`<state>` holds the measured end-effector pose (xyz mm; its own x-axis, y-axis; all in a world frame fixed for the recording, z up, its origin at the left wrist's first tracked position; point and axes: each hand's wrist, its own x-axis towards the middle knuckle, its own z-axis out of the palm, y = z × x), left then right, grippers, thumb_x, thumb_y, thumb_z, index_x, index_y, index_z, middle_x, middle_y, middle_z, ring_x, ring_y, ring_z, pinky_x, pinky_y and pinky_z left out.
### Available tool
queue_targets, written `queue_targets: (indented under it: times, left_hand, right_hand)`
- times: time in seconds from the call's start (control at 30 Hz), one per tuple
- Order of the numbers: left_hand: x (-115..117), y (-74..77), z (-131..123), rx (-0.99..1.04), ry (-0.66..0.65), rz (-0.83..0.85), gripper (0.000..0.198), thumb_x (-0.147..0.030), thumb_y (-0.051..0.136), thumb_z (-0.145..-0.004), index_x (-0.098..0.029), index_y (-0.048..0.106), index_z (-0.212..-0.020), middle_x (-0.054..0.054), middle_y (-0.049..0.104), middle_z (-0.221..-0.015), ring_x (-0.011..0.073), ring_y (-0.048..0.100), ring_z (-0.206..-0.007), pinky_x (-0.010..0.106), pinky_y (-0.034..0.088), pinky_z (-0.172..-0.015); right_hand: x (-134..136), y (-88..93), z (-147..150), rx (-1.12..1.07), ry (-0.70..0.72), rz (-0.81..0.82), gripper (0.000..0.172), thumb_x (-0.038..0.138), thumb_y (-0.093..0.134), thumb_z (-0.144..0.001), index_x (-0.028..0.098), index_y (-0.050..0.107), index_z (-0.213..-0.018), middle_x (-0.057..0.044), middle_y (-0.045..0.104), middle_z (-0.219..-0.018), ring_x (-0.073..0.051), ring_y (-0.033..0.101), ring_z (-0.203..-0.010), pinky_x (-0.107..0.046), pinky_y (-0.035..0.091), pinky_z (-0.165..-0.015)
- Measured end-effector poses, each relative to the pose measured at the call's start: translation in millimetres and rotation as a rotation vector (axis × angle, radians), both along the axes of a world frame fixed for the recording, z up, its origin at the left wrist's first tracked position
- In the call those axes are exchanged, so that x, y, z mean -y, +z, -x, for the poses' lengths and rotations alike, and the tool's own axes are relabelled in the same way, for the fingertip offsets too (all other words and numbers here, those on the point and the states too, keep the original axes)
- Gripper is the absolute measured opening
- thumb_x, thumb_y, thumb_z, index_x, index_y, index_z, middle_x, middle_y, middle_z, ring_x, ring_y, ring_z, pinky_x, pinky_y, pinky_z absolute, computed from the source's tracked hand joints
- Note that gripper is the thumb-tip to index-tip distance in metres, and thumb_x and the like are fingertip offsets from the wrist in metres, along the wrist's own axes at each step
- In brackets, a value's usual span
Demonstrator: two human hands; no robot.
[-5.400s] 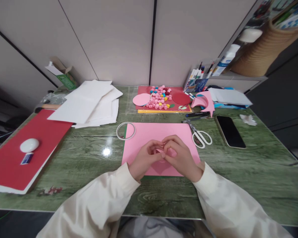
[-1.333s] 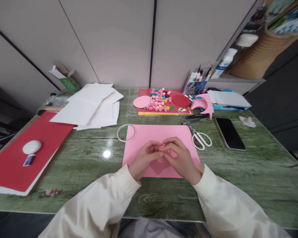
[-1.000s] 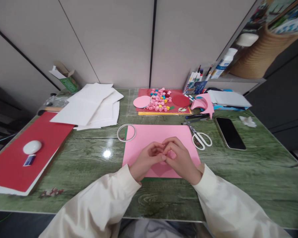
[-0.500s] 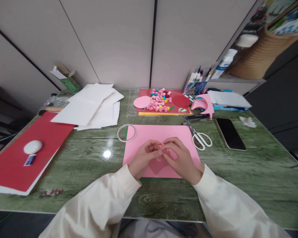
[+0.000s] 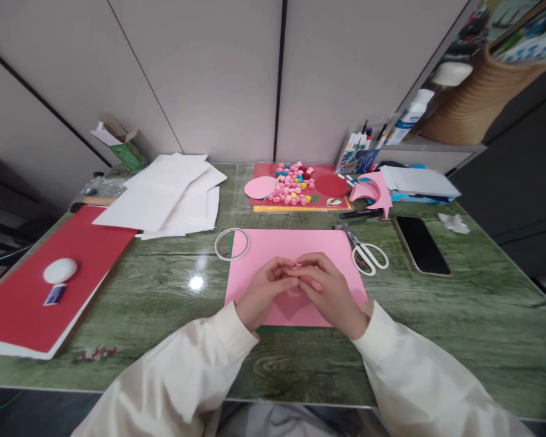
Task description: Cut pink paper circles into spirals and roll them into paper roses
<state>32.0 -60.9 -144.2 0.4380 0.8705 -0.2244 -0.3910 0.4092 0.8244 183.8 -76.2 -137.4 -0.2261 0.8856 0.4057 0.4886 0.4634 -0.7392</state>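
Pink paper scrap (image 5: 295, 281), pinched in the closed fingertips of my left hand (image 5: 261, 295) and right hand (image 5: 331, 297) over the pink sheet (image 5: 264, 244), looks half-shaped, while a pile of paper balls (image 5: 293, 186) that look finished lies beyond them.

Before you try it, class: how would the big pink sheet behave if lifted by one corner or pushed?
The pink sheet lies thin and flat, so it probably flops and weighs little. On the glossy table it would likely slide easily.

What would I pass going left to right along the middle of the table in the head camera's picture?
Red sheet → tape ring → pink sheet → scissors → phone → crumpled white paper.
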Motion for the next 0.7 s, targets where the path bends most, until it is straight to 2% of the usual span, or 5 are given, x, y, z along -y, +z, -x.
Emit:
queue_targets:
  times: [0.2,0.4,0.7]
  left_hand:
    - [1.5,0.4,-0.9,0.008,-0.021,-0.016,0.026,-0.017,0.069,-0.067,-0.016,0.057,-0.089,0.002,0.058,-0.082,0.0135,0.054,-0.079,0.026,0.042,-0.069]
    - [1.8,2.7,-1.3,-0.016,-0.043,-0.009,0.026,-0.017,0.07,-0.065,-0.016,0.058,-0.089,0.0,0.056,-0.078,0.0111,0.052,-0.072,0.025,0.042,-0.066]
    - [1.7,4.9,-2.7,-0.053,-0.048,-0.037,0.026,-0.016,0.072,-0.063,-0.015,0.058,-0.085,0.001,0.056,-0.08,0.012,0.053,-0.077,0.024,0.041,-0.069]
  right_hand:
    - [0.3,1.0,0.5,-0.021,-0.031,0.038,0.012,0.011,0.06,-0.077,0.023,0.061,-0.079,-0.004,0.053,-0.096,-0.018,0.055,-0.093,-0.034,0.048,-0.081]
    - [1.2,1.1,0.5,-0.037,-0.036,0.052,0.014,0.009,0.062,-0.073,0.021,0.056,-0.071,-0.003,0.053,-0.093,-0.018,0.055,-0.091,-0.032,0.046,-0.078]
    - [-0.5,2.6,0.0,-0.044,-0.024,0.054,0.017,0.008,0.061,-0.071,0.021,0.051,-0.067,-0.003,0.053,-0.09,-0.018,0.055,-0.087,-0.033,0.046,-0.076]
